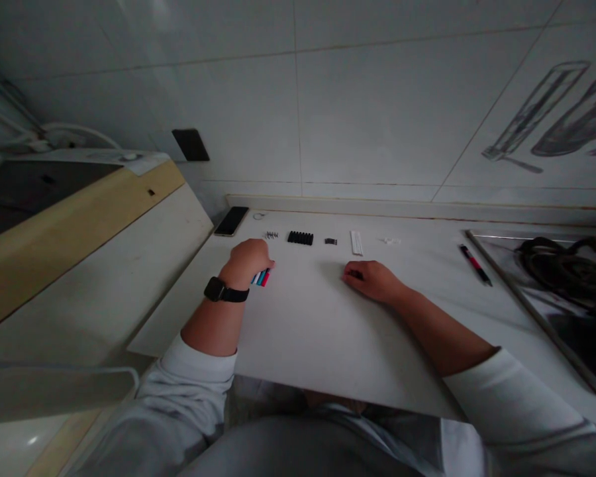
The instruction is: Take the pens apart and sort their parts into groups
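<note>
My left hand [251, 257], with a black watch on its wrist, is closed over a small row of coloured pen barrels [261, 277] in white, blue, teal and red. Its thumb lies at their right side, while the other fingers are hidden under the hand. My right hand [370, 279] rests on the white board with its fingers curled in, and nothing shows in it. Beyond the hands, small pen parts lie in a row: springs [272, 235], black grips [300, 238], small dark clips [330, 242], white refills [356, 243] and tiny whitish pieces [391, 241].
A phone [232, 220] and a ring-like piece [259, 216] lie at the back left. To the right, a red and black pen [475, 265] sits beside a gas stove [541, 311]. A tiled wall [367, 119] stands behind, and a pale cabinet [104, 245] at left.
</note>
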A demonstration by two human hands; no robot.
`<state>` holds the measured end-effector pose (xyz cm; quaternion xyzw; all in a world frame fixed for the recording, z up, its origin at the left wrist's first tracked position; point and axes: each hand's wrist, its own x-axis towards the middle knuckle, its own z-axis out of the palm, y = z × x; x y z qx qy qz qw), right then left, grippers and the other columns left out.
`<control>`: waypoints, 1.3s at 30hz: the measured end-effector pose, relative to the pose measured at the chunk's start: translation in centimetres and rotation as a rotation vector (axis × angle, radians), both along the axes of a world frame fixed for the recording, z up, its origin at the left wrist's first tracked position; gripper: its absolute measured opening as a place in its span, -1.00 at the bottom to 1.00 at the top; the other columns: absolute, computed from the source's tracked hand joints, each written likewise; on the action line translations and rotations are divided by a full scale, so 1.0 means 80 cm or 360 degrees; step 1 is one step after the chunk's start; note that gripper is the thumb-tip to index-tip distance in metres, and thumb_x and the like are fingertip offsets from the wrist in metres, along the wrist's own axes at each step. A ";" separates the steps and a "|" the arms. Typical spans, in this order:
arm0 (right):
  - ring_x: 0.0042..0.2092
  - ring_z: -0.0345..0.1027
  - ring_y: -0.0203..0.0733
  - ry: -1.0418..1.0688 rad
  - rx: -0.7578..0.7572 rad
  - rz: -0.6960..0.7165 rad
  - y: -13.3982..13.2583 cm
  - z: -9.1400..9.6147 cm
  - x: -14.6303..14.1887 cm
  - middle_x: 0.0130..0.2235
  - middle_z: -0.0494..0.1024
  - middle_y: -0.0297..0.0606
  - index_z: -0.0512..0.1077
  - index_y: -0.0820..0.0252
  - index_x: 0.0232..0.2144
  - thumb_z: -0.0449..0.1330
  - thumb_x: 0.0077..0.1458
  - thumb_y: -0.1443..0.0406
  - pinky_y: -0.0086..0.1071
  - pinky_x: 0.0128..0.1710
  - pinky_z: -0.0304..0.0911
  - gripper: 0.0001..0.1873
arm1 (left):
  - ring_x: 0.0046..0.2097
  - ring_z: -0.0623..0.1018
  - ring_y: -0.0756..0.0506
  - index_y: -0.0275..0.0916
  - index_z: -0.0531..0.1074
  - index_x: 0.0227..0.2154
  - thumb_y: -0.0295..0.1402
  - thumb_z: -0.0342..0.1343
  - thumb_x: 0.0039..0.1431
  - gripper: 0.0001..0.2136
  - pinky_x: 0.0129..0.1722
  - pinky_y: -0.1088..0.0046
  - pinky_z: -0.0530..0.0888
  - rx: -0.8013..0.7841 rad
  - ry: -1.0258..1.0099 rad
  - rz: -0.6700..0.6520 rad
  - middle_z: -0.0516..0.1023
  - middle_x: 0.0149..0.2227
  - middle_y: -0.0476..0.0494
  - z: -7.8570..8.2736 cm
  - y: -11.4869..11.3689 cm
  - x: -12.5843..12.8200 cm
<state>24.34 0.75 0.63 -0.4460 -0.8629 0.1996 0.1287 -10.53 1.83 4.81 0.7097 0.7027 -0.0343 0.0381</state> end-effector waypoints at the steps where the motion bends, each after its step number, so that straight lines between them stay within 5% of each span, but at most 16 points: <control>1: -0.39 0.36 -0.21 -0.0002 -0.0002 0.0003 0.000 0.000 0.000 -0.39 0.56 -0.28 0.53 0.09 -0.27 0.12 0.26 0.13 -0.38 -0.35 0.11 -0.76 | -0.29 0.61 -0.27 -0.25 0.62 -0.46 -0.12 0.36 -0.05 -0.74 -0.30 0.31 0.46 -0.0027 0.0043 0.0024 0.60 -0.46 -0.32 0.004 -0.003 0.004; 6: -0.37 0.36 -0.23 0.0017 0.0013 0.0029 0.002 -0.004 0.000 -0.38 0.57 -0.28 0.53 0.12 -0.26 0.12 0.26 0.14 -0.40 -0.34 0.11 -0.76 | -0.13 0.63 -0.31 -0.27 0.66 -0.31 -0.12 0.34 -0.01 -0.69 -0.23 0.32 0.49 -0.0161 0.0163 0.0114 0.66 -0.24 -0.42 0.022 -0.012 0.019; 11: -0.39 0.35 -0.24 0.0009 0.0012 0.0026 0.002 -0.004 0.000 -0.38 0.56 -0.28 0.54 0.12 -0.25 0.13 0.26 0.14 -0.40 -0.35 0.09 -0.75 | -0.17 0.63 -0.28 -0.24 0.67 -0.35 -0.16 0.32 0.02 -0.75 -0.22 0.32 0.46 -0.0201 0.0096 0.0056 0.67 -0.28 -0.37 0.021 -0.014 0.032; 22: -0.41 0.33 -0.27 0.0026 0.0070 0.0019 0.001 -0.005 -0.001 -0.40 0.56 -0.30 0.54 0.14 -0.26 0.17 0.25 0.20 -0.42 -0.36 0.08 -0.82 | -0.28 0.56 -0.15 -0.23 0.57 -0.29 -0.26 0.25 0.17 -0.85 -0.33 0.39 0.33 0.0199 -0.0432 -0.0719 0.63 -0.28 -0.18 -0.033 -0.031 0.098; 30: -0.29 0.40 -0.24 0.0236 0.0266 0.0124 -0.009 -0.007 -0.010 -0.17 0.60 -0.20 0.46 0.17 0.08 0.22 0.25 0.24 -0.40 -0.25 0.21 -0.63 | -0.33 0.56 -0.14 -0.20 0.56 -0.27 -0.28 0.20 0.23 -0.88 -0.34 0.37 0.37 0.0342 -0.0503 -0.0804 0.62 -0.34 -0.14 -0.030 -0.038 0.111; 35: -0.24 0.41 -0.22 0.0316 0.0313 0.0206 -0.014 -0.003 -0.016 -0.20 0.58 -0.20 0.54 0.16 -0.09 0.19 0.27 0.28 -0.39 -0.21 0.23 -0.80 | -0.15 0.59 -0.15 -0.18 0.57 -0.20 -0.38 0.22 0.23 -0.90 -0.09 0.32 0.47 0.0541 -0.0738 -0.1116 0.64 -0.20 -0.14 -0.020 -0.045 0.125; 39: -0.29 0.40 -0.25 0.0517 0.0164 0.0135 -0.012 -0.004 -0.017 -0.28 0.57 -0.23 0.55 0.18 -0.20 0.20 0.24 0.30 -0.42 -0.26 0.23 -0.86 | -0.15 0.60 -0.13 -0.18 0.56 -0.23 -0.41 0.25 0.22 -0.92 -0.08 0.32 0.49 0.0580 -0.1000 -0.1100 0.64 -0.21 -0.11 -0.020 -0.045 0.127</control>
